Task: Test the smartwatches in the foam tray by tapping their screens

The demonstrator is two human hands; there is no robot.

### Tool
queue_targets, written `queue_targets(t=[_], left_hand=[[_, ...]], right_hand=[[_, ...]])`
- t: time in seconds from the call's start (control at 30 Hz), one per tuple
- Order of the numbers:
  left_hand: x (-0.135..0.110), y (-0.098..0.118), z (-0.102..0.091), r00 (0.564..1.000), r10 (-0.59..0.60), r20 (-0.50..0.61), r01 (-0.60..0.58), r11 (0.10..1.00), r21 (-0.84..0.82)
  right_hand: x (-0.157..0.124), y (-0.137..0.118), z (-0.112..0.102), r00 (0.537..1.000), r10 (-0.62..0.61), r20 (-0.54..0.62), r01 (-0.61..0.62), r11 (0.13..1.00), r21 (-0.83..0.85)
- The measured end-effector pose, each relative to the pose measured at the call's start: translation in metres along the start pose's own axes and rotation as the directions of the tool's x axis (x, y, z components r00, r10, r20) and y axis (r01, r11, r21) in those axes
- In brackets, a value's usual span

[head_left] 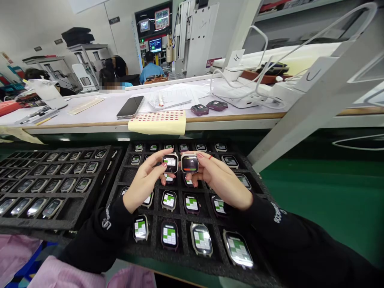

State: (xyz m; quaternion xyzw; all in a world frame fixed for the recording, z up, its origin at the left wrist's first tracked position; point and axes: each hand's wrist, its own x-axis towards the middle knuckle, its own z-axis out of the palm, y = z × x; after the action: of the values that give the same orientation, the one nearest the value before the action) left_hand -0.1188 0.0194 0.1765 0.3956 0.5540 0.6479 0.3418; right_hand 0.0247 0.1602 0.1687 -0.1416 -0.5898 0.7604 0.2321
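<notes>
My left hand point(147, 180) grips a small watch body point(170, 163) whose lit screen shows a green and white pattern. My right hand point(219, 178) grips a second watch body point(189, 163) with a dark screen and a red bar. Both are held side by side above a black foam tray point(126, 176). In that tray's pockets lie several more watch bodies, such as one point(169, 235) with a green and white screen. My sleeves are black.
A second black foam tray point(90, 188) with dark-screened watch bodies lies to the left. Behind runs a white shelf point(228, 117) with a phone point(130, 107), a sheet of red dot stickers point(157, 121), two dark watch bodies point(209, 107) and cables. People sit in the background. A grey slanted post point(312, 104) stands at right.
</notes>
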Motion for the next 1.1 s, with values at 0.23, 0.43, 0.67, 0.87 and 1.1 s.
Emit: queue_targets(t=[0.23, 0.43, 0.67, 0.87, 1.1], left_hand=[[0.0013, -0.0023, -0.0008, 0.999, 0.038, 0.019, -0.038, 0.999, 0.004], [-0.0015, -0.0007, 0.0014, 0.999, 0.041, 0.009, -0.041, 0.999, 0.021], [0.0001, 0.0014, 0.0029, 0.999, 0.029, -0.036, -0.027, 0.999, 0.039], [-0.0011, 0.0000, 0.0016, 0.999, 0.025, -0.037, -0.024, 0.999, 0.021], [-0.0018, 0.0031, 0.0035, 1.000, 0.030, -0.007, -0.030, 1.000, -0.006]], right_hand=[[-0.0016, -0.0011, -0.0006, 1.000, 0.005, -0.003, -0.005, 1.000, 0.018], [-0.0013, -0.0001, 0.0001, 1.000, 0.006, 0.002, -0.006, 1.000, 0.020], [-0.0006, 0.0033, -0.0004, 1.000, 0.016, 0.003, -0.016, 0.999, 0.034], [-0.0010, 0.0024, -0.0002, 1.000, 0.018, 0.006, -0.018, 1.000, 0.019], [-0.0018, 0.0016, 0.0001, 1.000, 0.016, 0.017, -0.016, 1.000, 0.002]])
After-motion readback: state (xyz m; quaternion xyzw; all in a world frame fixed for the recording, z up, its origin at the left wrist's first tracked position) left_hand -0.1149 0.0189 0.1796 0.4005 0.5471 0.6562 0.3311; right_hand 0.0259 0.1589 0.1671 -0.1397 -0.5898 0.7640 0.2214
